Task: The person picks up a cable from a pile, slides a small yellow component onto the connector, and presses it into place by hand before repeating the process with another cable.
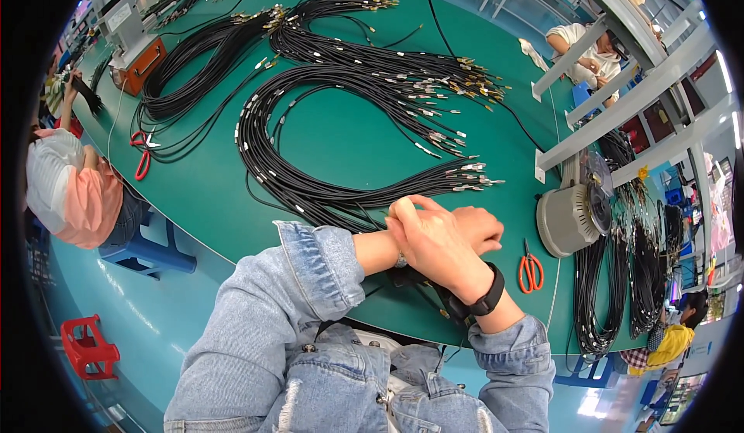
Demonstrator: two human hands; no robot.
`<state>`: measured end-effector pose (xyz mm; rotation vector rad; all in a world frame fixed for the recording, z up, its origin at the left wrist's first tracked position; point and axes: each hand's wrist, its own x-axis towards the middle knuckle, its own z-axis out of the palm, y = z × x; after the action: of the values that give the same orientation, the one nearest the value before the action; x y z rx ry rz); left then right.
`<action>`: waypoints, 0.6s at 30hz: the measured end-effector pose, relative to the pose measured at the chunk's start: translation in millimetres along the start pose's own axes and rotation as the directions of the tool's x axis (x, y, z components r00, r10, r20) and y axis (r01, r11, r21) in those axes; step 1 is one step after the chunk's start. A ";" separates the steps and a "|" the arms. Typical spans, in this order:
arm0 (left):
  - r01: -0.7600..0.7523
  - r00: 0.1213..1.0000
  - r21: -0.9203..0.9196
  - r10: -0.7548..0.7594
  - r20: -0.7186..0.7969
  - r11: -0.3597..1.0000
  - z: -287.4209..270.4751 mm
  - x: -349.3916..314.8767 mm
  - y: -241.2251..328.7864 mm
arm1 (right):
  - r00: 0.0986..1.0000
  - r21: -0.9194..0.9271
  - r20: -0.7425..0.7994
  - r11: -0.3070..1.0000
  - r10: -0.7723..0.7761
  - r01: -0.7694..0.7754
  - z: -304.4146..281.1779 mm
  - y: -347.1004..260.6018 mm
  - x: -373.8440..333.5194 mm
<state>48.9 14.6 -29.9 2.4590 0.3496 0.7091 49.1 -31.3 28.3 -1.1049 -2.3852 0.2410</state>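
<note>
My forearms cross above the near edge of the green table. My right hand, with a black wristband, lies over my left wrist, its fingers closed around it next to a bracelet or watch mostly hidden beneath. My left hand reaches out past it to the right, its fingers curled with nothing visible in them. Just beyond the hands lies a thick bundle of black cables, bent in a wide curve, with white labels and metal-tipped ends at the right. Something dark under my wrists is mostly hidden.
Red-handled scissors lie right of my hands; another red pair lies at left. More cable bundles cover the far table. A grey round machine and metal frame stand at right. Co-workers sit around; a red stool stands at left.
</note>
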 end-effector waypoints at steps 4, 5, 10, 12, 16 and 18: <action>0.194 0.979 -0.276 -0.170 0.110 0.941 -8.5 -2.0 0.8 | 0.996 0.086 -0.081 0.996 0.035 -0.028 0.7 -9.3 -1.2; 0.208 0.971 -0.281 -0.163 0.175 0.937 -11.9 -2.8 3.3 | 0.991 0.125 -0.124 0.991 0.053 -0.038 0.4 -12.4 -2.3; -0.172 0.979 0.468 0.098 0.177 0.867 -23.6 -11.2 9.4 | 0.972 0.381 -0.137 0.916 0.189 -0.124 -2.9 -17.4 -13.7; -0.213 0.975 0.520 0.146 0.166 0.827 -34.3 -17.9 20.2 | 0.948 0.430 -0.192 0.890 0.254 -0.151 -6.3 -10.5 -20.4; -0.179 0.981 0.295 0.193 -0.020 0.939 -29.6 -37.3 28.1 | 0.911 0.675 -0.185 0.721 0.369 -0.155 -23.3 -17.2 -23.1; -0.065 0.966 -0.493 -0.068 -0.247 0.867 -16.9 -45.1 26.2 | 0.900 0.768 -0.158 0.623 0.406 -0.147 -30.2 -19.6 -25.9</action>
<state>4.7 -16.7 -21.5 1.8785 0.2268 0.9853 65.5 -65.1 51.9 -0.9862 -1.5336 0.9787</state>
